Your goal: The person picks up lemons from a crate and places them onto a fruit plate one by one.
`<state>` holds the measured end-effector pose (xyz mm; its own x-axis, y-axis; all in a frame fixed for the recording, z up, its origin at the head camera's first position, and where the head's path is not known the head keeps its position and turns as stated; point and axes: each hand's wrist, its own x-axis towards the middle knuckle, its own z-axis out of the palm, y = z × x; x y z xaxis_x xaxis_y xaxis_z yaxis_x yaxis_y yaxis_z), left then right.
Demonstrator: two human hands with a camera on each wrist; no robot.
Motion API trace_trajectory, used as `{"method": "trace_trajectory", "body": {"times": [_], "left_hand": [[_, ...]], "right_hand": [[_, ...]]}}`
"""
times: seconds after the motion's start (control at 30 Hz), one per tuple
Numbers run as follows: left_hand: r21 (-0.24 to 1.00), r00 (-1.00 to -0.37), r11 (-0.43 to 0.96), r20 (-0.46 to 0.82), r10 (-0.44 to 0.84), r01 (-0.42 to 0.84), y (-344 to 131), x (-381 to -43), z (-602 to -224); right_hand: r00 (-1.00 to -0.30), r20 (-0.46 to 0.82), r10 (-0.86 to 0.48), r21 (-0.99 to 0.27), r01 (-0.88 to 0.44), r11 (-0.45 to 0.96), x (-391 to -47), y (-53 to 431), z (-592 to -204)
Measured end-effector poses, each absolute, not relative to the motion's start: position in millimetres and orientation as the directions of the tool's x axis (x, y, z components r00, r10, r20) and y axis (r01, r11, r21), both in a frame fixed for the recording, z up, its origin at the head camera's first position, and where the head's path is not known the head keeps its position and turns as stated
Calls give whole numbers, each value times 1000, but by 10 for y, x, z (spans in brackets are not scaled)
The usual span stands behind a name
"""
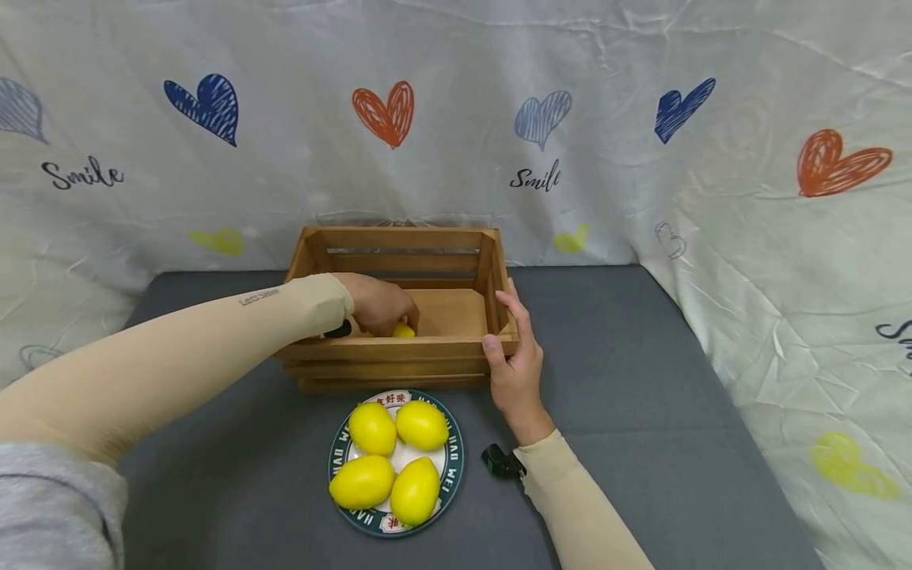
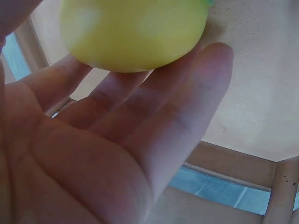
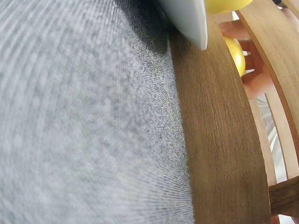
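My left hand reaches down inside a slatted wooden crate. Its fingers curve around a yellow lemon near the crate's front wall. Close up in the left wrist view, the lemon lies against the fingertips, with a bit of green at its edge. Through the crate's slats, the right wrist view also shows that lemon and the left fingers. My right hand grips the crate's front right corner, thumb on the near side and fingers along the right end.
In front of the crate stands a round plate with a dark green lettered rim, bearing several lemons. The dark grey tabletop extends to both sides. A pale cloth printed with hearts hangs behind the crate and along the right.
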<state>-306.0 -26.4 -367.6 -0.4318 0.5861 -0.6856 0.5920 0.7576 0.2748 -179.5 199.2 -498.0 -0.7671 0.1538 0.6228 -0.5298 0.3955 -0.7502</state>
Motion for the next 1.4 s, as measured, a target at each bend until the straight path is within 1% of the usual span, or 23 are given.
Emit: {"method": "trace_trajectory", "body": {"times": [0.2,0.43,0.7,0.8,1.07,1.23,1.4], "left_hand": [[225,-462,704,-615,639,674,-283,-3057,-3586],[220,-530,726,-552,644,652,-290,-2983,-3379],[226,-538,704,-503,676,673,-331,-2836,-3242],[220,-544,694,-480,689,686,-350,-2812,-3193],[213,-571,672,-385,725,710,-418,-2704,-3010],[231,-588,660,-312,746,714,-453,-2598,-2840],[253,-575,637,-279,769,728,-456,-2440,-2703]], "right_hand": [[-769,621,152,-746,-520,417,-1781,1984,-4966],[-778,610,153,-752,-507,420,-1772,1986,-4957],[-795,587,153,-764,-482,430,-1760,1978,-4957],[-791,593,153,-761,-488,427,-1765,1970,-4953],[-776,610,158,-759,-516,397,-1769,1965,-4946],[-777,610,158,-760,-517,393,-1764,1957,-4936],[-781,601,172,-767,-503,398,-1742,1929,-4905]]}}
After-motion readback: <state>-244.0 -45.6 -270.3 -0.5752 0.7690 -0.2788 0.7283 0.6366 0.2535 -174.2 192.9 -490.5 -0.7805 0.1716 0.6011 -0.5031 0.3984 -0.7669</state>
